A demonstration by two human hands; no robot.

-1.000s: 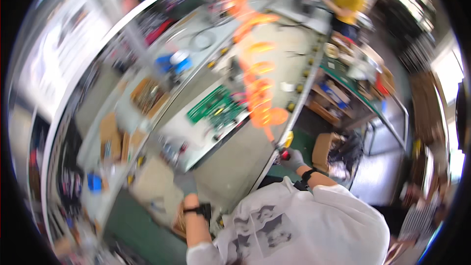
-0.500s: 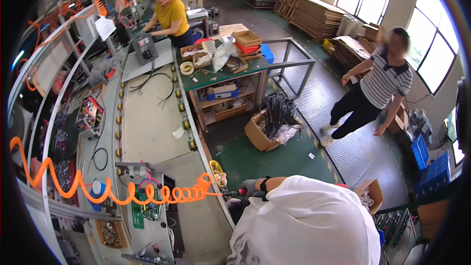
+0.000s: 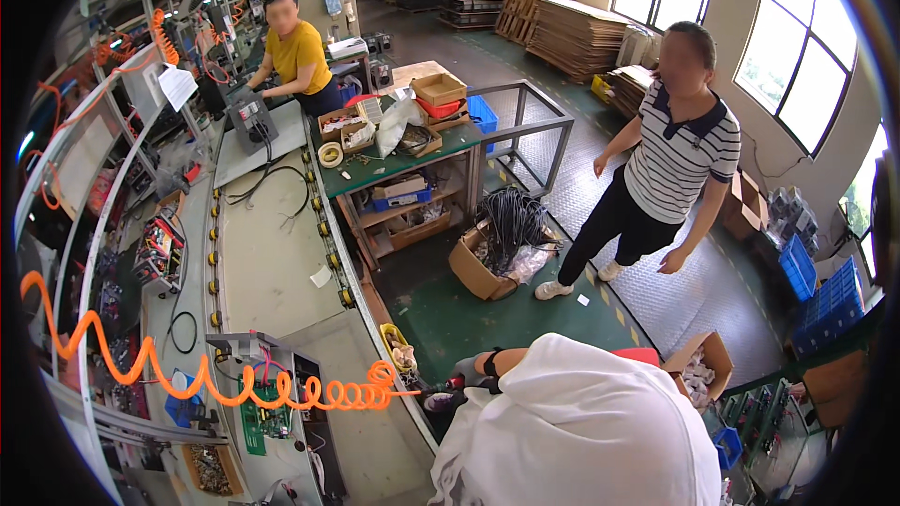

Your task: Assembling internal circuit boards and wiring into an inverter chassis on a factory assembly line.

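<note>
Right hand (image 3: pixel 466 371) at lower centre, just past the tabletop (image 3: pixel 272 272) edge, fingers wrapped around a dark tool with a red tip (image 3: pixel 441 392). Orange coiled hose (image 3: pixel 281 392) runs left from the tool across the lower left of the frame, over a green circuit board (image 3: pixel 262 412). Left hand not visible.

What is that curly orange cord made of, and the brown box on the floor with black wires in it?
The curly orange cord looks like smooth plastic or rubbery tubing: bright even colour, springy coils, slight shine. It runs toward the tool at the person's right hand, which is too small to see clearly. The brown box looks like cardboard: dull matt brown with bent flaps.
</note>
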